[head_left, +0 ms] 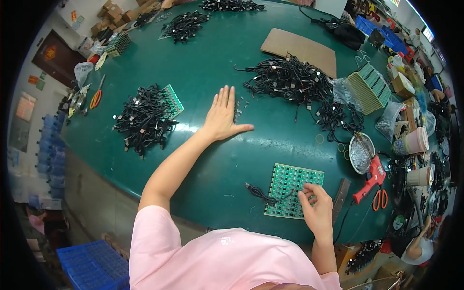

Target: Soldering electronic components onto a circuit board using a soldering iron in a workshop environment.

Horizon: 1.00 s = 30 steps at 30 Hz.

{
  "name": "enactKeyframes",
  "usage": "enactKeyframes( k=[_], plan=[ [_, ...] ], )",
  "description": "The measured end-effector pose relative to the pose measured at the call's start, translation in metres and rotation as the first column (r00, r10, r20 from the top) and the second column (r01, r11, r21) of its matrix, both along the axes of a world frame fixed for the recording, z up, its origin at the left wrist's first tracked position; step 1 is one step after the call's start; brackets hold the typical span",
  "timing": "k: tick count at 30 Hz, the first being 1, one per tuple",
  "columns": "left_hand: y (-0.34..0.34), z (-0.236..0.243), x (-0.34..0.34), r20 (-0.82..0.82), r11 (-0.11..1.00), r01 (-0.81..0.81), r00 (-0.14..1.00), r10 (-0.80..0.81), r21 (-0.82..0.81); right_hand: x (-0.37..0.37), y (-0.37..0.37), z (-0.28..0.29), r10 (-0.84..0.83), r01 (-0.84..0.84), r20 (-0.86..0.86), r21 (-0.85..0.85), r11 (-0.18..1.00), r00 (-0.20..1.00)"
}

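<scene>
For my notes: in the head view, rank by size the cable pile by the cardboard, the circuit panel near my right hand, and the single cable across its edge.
Largest: cable pile
Next: circuit panel, partly covered
Smallest: single cable

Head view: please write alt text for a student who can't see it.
A person's left hand is spread over a green table beside small grey pieces; the right hand is over the right side of a green circuit-board panel bearing a black cable. Black cable piles lie farther off.

Bright, fairly even light; pale glare streaks the green worktop (208,63). The upper-right window (428,34) looks washed out. Fisheye distortion bends edges toward black corners.
</scene>
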<state>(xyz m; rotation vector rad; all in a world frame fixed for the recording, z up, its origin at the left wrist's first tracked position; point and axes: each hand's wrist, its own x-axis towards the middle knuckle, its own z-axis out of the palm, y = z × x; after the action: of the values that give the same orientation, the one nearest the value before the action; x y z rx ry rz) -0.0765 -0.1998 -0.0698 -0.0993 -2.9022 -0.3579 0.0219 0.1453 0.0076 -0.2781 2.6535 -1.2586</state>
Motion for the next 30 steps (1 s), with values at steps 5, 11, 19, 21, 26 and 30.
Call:
enactKeyframes(
  k=[5, 11, 19, 21, 26, 30],
  plan=[
    [0.028, -0.009, -0.018, -0.007, 0.994, 0.108, 0.994, -0.108, 0.029, 0.005, 0.001, -0.004, 0.005, -0.005, 0.004, -0.037, 0.999, 1.000],
    [0.068, -0.026, -0.011, -0.125, 0.975, 0.183, 0.978, -0.167, 0.128, 0.002, -0.004, 0.002, 0.007, -0.004, 0.054, -0.053, 0.999, 0.999],
    [0.125, -0.024, -0.025, -0.178, 0.910, 0.368, 0.925, -0.336, 0.193, 0.000, -0.007, 0.001, 0.055, -0.057, -0.032, -0.057, 0.997, 0.998],
    [0.132, -0.024, -0.029, -0.195, 0.893, 0.392, 0.915, -0.353, 0.223, 0.001, -0.006, 0.000, 0.050, -0.051, -0.033, -0.060, 0.997, 0.998],
    [0.137, -0.018, -0.029, -0.241, 0.836, 0.391, 0.917, -0.318, 0.385, 0.004, -0.001, 0.000, 0.030, -0.033, -0.044, -0.076, 0.997, 0.999],
    [0.127, -0.009, -0.029, -0.309, 0.754, 0.338, 0.933, -0.187, 0.563, 0.005, 0.006, 0.002, -0.026, 0.025, -0.011, -0.081, 0.996, 1.000]
  ],
)
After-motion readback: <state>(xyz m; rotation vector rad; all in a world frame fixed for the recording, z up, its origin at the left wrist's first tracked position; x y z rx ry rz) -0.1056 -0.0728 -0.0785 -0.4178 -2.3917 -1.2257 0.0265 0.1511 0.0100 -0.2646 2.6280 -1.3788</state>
